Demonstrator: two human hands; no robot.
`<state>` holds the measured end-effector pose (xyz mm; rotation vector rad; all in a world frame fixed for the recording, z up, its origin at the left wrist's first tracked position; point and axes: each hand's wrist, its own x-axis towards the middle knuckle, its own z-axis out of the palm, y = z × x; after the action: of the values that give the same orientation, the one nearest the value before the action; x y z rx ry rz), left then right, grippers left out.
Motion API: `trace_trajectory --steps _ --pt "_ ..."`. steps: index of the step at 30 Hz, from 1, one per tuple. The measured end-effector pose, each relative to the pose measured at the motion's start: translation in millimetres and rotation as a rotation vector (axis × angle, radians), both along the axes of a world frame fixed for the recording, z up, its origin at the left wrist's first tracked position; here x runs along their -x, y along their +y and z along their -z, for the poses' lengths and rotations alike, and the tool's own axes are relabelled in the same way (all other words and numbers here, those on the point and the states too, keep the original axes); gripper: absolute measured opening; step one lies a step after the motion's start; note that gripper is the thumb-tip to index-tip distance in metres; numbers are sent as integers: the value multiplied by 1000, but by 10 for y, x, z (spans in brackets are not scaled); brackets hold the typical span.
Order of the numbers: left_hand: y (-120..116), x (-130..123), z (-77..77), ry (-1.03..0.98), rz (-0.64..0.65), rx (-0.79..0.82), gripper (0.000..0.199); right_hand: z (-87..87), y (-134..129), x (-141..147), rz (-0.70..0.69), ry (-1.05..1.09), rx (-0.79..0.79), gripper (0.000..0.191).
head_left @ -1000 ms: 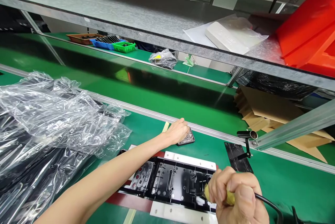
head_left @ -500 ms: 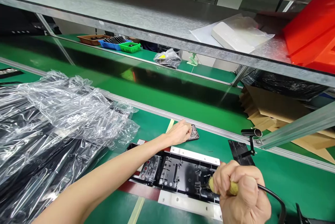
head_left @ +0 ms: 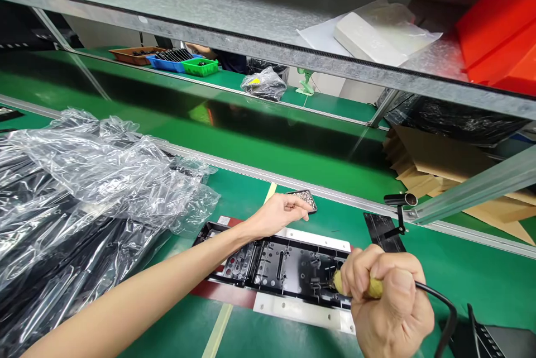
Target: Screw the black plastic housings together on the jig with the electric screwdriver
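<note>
My right hand (head_left: 387, 296) is wrapped round a yellow-handled corded tool (head_left: 374, 287), whose tip points down into a long black plastic housing (head_left: 293, 268). The housing lies between white strips (head_left: 293, 313) on the green bench. My left hand (head_left: 282, 214) hovers over the housing's far edge, beside a small black tray of tiny metal screws (head_left: 307, 197). Its thumb and fingertips are pressed together at the tray's near rim; whatever they hold, if anything, is too small to make out.
Plastic-wrapped black parts (head_left: 113, 179) cover the left side. A metal shelf (head_left: 234, 17) spans above. A small tube on a stand (head_left: 401, 200) is at the right, near cardboard sheets (head_left: 435, 151). Across the bench are coloured bins (head_left: 201, 66) and a person's arm (head_left: 201, 48).
My left hand has drawn back from over the screws to the tray's near rim, its fingers reaching out more. My right hand keeps its grip on the tool. The view has tilted slightly down.
</note>
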<state>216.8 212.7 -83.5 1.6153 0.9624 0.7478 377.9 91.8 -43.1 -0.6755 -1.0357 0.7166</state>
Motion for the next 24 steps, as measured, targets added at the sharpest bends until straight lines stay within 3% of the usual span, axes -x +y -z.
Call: trace_trajectory --steps 3,8,13,17,21,24 --pt "-195 81 -68 -153 38 156 28 -11 -4 1 -5 8 -4 27" --pt "-369 125 -3 -427 45 451 33 6 -14 -8 -2 6 2 27" --pt "-396 115 70 -462 62 520 32 11 -11 -8 1 -7 -9 28" --pt "-411 69 63 -267 55 336 22 6 -16 -11 4 -5 -12 27" --pt "-447 -5 71 73 71 -78 10 15 -12 -9 32 -3 -29 26" --pt "-443 -75 134 190 152 -314 9 22 4 -1 31 -7 -17 26"
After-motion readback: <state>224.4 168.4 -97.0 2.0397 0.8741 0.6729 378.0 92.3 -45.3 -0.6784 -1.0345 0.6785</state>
